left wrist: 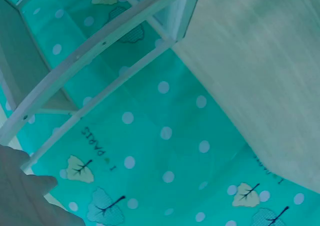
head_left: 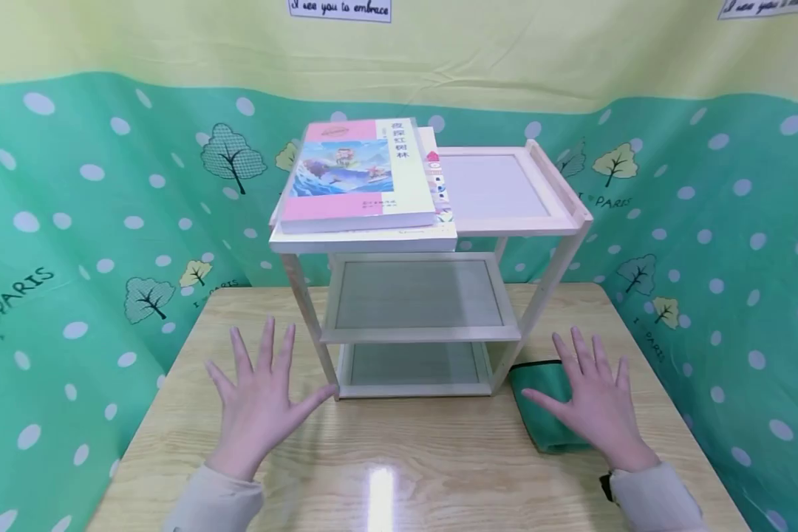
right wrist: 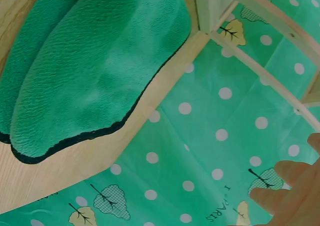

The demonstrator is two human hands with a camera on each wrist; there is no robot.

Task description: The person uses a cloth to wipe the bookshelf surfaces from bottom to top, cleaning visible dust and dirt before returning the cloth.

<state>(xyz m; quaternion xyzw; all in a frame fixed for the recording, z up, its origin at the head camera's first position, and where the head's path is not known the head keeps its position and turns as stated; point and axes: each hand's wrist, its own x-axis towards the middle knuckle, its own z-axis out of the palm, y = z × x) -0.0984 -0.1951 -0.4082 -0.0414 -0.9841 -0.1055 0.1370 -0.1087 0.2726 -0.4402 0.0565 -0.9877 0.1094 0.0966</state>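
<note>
Dotted curtain [head_left: 93,244] behind, wood table [head_left: 465,462] below. Cloth [right wrist: 100,75] lies folded on the table, just beside the rack's [head_left: 422,335] right front leg. Right hand [head_left: 598,403] hangs near it, fingers spread, holding nothing. Left hand [head_left: 259,403] also spread and empty, near the rack's left front leg. Rack upright; pink book [head_left: 346,168] sits on white book [head_left: 366,242], top left. Step in hand reads as a hands-free pause. Next move, if on the cloth, probably calls for lowering the right hand and curling fingers round it.
</note>
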